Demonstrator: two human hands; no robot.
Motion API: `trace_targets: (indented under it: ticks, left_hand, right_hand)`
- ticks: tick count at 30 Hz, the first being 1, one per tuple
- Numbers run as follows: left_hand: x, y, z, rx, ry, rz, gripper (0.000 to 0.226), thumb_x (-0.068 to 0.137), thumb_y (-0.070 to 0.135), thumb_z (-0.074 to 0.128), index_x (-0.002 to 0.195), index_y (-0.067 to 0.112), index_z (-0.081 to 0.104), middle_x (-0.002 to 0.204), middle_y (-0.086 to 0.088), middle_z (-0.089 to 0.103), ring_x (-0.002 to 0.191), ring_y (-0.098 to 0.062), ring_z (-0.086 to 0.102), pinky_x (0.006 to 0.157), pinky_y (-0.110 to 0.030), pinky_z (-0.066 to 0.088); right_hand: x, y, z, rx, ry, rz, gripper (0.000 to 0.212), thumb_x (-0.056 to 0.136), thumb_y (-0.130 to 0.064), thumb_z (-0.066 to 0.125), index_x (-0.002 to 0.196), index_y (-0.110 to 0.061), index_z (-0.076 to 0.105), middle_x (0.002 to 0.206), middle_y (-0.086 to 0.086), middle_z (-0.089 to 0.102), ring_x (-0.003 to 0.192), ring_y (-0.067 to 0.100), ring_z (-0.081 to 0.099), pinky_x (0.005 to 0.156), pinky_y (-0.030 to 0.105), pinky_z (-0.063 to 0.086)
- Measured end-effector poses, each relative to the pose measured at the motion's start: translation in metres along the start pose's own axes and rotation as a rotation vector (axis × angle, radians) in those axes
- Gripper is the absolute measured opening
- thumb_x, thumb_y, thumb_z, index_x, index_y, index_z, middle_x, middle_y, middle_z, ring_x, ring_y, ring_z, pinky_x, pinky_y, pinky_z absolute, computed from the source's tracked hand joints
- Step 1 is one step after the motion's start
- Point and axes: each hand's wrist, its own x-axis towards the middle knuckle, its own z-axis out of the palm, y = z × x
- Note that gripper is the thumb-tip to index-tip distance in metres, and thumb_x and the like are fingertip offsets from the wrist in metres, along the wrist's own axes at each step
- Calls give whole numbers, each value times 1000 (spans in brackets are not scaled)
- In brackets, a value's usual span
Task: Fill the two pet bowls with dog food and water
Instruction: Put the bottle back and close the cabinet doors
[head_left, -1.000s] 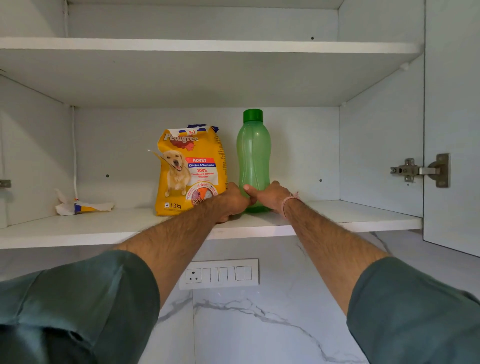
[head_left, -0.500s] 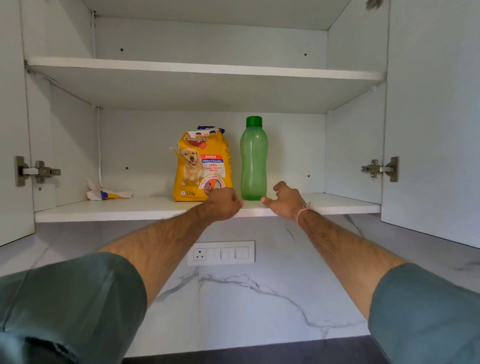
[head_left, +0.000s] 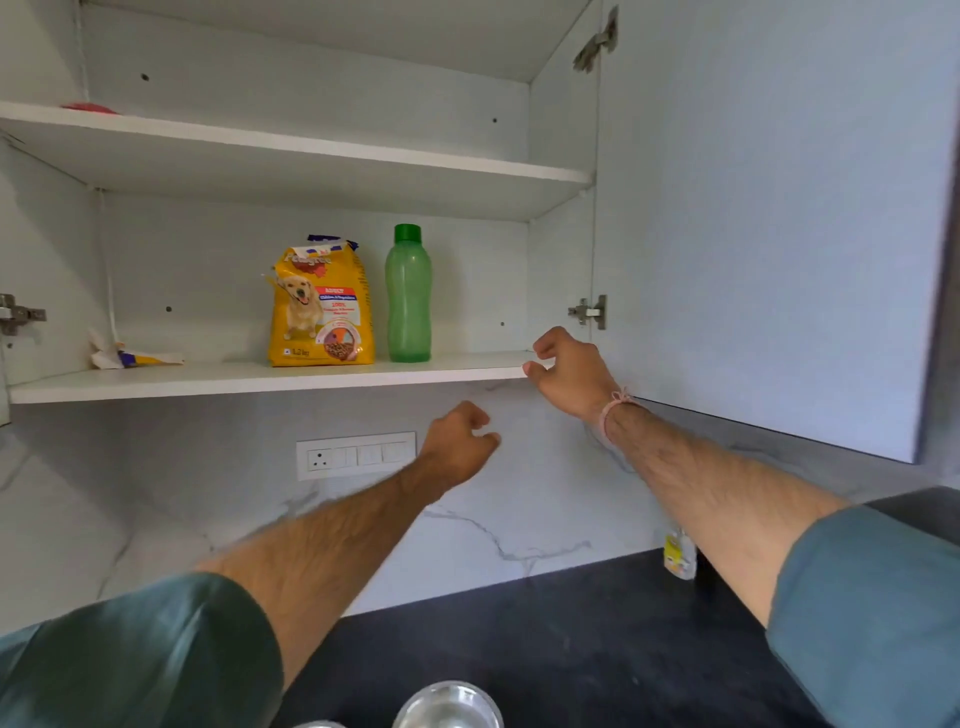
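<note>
A green bottle (head_left: 409, 301) was seen standing on the lower shelf (head_left: 208, 382) of an open cupboard, its long axis upright and its cap on top. The dog food bag (head_left: 321, 304) stood just left of the bottle, also upright; whether the two touched could not be told.

Nothing was held in either hand. The left hand (head_left: 457, 449) was raised below the bottle and a little to its right, under the level of the shelf, its fingers loosely curled round nothing. The right hand (head_left: 566, 371) was held farther right of the bottle, at about the height of its base, its fingers likewise loosely bent. Whether a fingertip touched the shelf's front corner could not be made out.

Well below the bottle, a steel bowl (head_left: 449, 709) was seen on the dark tabletop (head_left: 571, 649).

The fetching was judged not yet begun. Bottle and bag lay up and to the left of both hands, and the left hand was judged the nearer to both.
</note>
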Motion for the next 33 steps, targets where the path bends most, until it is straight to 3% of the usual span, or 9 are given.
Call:
trace_targets:
  ticks: [8,13,16,18,21,23,25,29,33]
  left_hand:
    - [-72,139,108,-657,-275,-267,32,102,26,61,128,7,59,126,-15,67,103,-27,66,95,-44,55]
    - [-112,218,173,-1292,-419,-446,47,110,26,41,152,7,34,135,-24,58,102,-34,64,84,-42,57]
    - [-131,263,187,-1501,-360,-509,39,111,21,35,149,11,39,105,-22,62,86,-32,66,61,-38,62]
    - [-135,279,193,-1478,-249,-554,35,109,16,38,138,5,54,107,-23,65,89,-32,69,62,-37,64]
    - [-140,281,195,-1389,-166,-559,26,107,11,39,114,5,63,135,-26,60,112,-32,66,100,-45,57]
    - [-147,281,194,-1322,-166,-521,21,105,8,41,100,7,62,136,-22,60,107,-29,62,104,-45,53]
    - [-153,280,192,-1238,-177,-501,17,104,9,45,102,9,62,134,-19,61,106,-27,59,97,-44,54]
    - [-158,277,182,-933,-122,-339,27,108,18,40,121,17,64,121,-6,67,108,-21,60,97,-40,53]
    - [-159,271,152,-809,43,-169,31,108,17,38,126,19,63,113,-1,66,109,-20,60,94,-33,49]
  right_hand:
    - [-62,20,-115,-146,73,-95,30,97,-24,64,123,-11,61,129,7,67,118,26,62,97,35,51]
    - [-103,46,-185,-310,154,-159,25,96,-17,59,120,-12,60,122,8,66,112,30,62,86,37,50]
    - [-125,59,-219,-473,269,-263,25,88,-7,62,112,-10,62,114,10,67,108,34,57,83,40,44]
    - [-136,67,-234,-554,396,-314,36,74,1,67,109,-9,65,122,11,65,115,36,54,91,46,44]
    - [-146,76,-243,-466,474,-105,73,68,3,62,139,-11,47,157,18,33,138,47,38,100,57,43]
    - [-151,76,-247,-125,403,173,81,79,1,64,150,-11,26,157,21,31,126,48,49,90,48,48]
    - [-153,76,-247,104,293,373,69,88,-3,63,146,-6,27,136,22,54,101,41,60,77,39,46]
    - [-161,74,-238,72,311,312,52,84,-5,66,131,-1,44,117,17,64,88,31,56,70,34,43]
    - [-163,60,-220,139,269,174,59,77,-12,76,131,-7,54,119,9,66,104,29,64,83,39,56]
